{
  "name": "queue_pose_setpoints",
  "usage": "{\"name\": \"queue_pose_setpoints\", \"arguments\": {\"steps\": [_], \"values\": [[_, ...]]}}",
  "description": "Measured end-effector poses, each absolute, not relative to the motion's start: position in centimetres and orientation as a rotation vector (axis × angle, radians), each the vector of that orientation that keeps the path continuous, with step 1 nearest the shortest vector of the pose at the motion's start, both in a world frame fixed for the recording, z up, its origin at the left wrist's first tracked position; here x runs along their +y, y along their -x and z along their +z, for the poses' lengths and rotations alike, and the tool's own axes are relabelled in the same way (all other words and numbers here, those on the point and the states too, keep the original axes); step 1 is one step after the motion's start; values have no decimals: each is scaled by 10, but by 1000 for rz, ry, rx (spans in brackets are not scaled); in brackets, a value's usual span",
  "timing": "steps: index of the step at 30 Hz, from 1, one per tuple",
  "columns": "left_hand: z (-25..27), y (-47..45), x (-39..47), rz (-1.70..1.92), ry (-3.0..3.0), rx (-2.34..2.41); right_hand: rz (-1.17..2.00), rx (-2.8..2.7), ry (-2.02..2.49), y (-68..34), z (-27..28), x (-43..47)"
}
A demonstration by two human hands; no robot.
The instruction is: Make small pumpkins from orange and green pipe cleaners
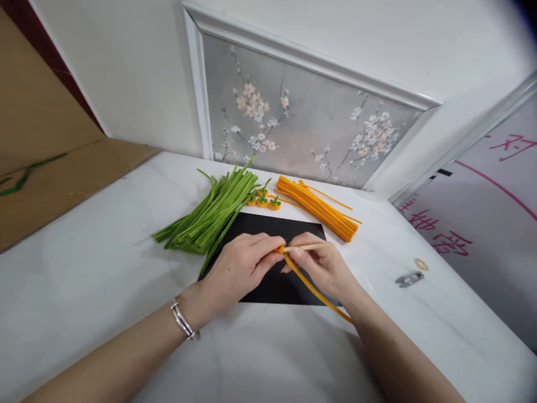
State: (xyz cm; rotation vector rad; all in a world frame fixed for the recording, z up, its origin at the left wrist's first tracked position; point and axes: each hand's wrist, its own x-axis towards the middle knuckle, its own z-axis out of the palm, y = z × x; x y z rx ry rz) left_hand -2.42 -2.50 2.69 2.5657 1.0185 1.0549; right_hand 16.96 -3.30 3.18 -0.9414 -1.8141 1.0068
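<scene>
My left hand (245, 263) pinches an orange pipe cleaner (310, 286) near its coiled end, over the black mat (268, 285). From there the pipe cleaner's loose length trails down to the right, past my right wrist. Closed around a thin pale wooden stick (312, 245), my right hand (321, 263) holds the stick's tip against the orange coil. The fingers partly hide the coil. Beyond the mat sit several small orange pieces with green tops (262, 200).
A bundle of green pipe cleaners (210, 215) lies at the left, overlapping the mat. Orange pipe cleaners (319, 208) are bunched behind my right hand. Thread snips (410, 279) and a pale ring (420, 264) rest at the right. A framed floral panel (302, 112) stands behind the white table (104, 291).
</scene>
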Motion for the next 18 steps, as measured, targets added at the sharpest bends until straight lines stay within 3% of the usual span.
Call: {"name": "queue_pose_setpoints", "arguments": {"steps": [12,18], "values": [[26,26,-20,1151,-2459,1046,1145,-1920,1072,-172,24,-34],[21,28,-15,1192,-2404,1143,531,-2403,1188,-173,37,-42]]}}
